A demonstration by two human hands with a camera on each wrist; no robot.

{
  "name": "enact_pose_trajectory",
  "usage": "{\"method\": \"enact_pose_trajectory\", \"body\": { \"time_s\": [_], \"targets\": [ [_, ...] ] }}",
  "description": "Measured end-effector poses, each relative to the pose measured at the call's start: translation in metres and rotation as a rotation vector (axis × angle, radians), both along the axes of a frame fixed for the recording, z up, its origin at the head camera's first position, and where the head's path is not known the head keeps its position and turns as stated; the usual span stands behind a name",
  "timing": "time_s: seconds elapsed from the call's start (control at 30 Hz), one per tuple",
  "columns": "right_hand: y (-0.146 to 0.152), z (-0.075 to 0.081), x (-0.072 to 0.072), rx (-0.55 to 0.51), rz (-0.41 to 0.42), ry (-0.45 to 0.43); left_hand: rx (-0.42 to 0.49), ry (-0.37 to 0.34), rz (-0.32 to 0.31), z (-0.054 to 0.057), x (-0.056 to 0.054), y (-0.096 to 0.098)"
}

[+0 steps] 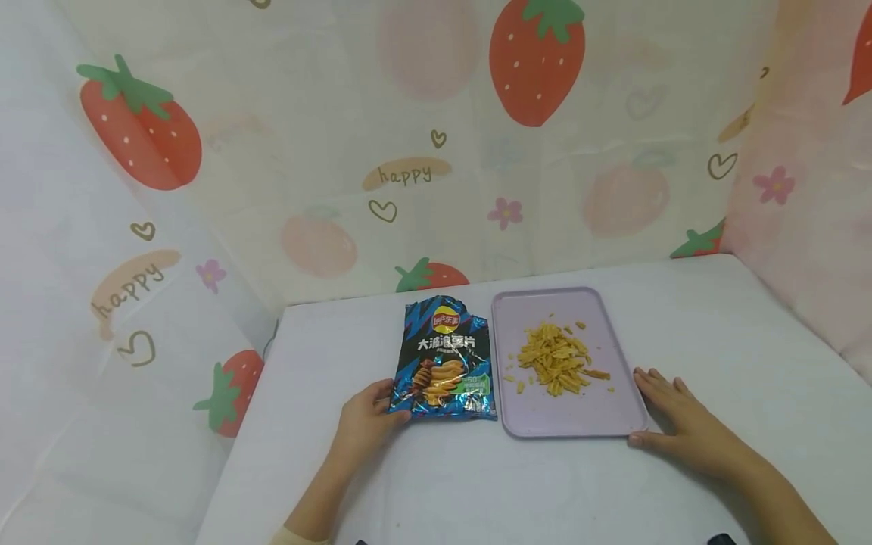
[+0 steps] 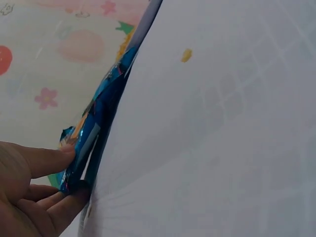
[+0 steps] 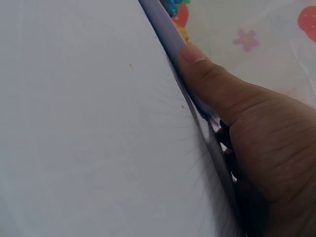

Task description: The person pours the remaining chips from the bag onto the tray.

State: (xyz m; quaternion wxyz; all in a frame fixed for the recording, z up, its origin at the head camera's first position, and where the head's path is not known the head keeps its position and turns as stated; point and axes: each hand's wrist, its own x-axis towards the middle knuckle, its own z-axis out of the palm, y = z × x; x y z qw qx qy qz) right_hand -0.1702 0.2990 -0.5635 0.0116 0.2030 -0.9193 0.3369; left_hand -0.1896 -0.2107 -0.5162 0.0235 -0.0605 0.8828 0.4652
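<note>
A blue and black potato chip bag [image 1: 446,359] lies face up on the table, its top edge uneven. My left hand [image 1: 368,424] pinches its lower left edge. In the left wrist view the thumb [image 2: 59,158] is on top of the bag [image 2: 94,123] and the fingers are beneath it. Right beside the bag is a lilac tray [image 1: 545,420] with a heap of broken chips [image 1: 555,359] in its middle. My right hand [image 1: 688,424] touches the tray's near right corner, fingers extended along its side. In the right wrist view the thumb [image 3: 212,81] meets the tray's rim [image 3: 168,32].
A white cloth covers the table [image 1: 436,484]. A small yellow crumb [image 2: 186,55] lies on it in the left wrist view. Behind and at the sides hangs a curtain [image 1: 327,174] printed with strawberries, hearts and flowers.
</note>
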Motion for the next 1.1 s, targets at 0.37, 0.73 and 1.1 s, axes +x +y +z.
{"method": "enact_pose_trajectory", "body": {
  "time_s": [0.37, 0.73, 1.1],
  "targets": [
    [0.002, 0.003, 0.000, -0.002, -0.007, -0.061, -0.055, 0.026, -0.037, 0.001, 0.006, -0.003],
    [0.003, -0.003, 0.000, 0.128, 0.018, 0.197, -0.174, 0.123, -0.141, 0.006, 0.012, -0.012],
    [0.010, 0.014, -0.001, 0.233, 0.050, 0.368, -0.362, 0.134, -0.135, 0.023, 0.009, -0.023]
  ]
}}
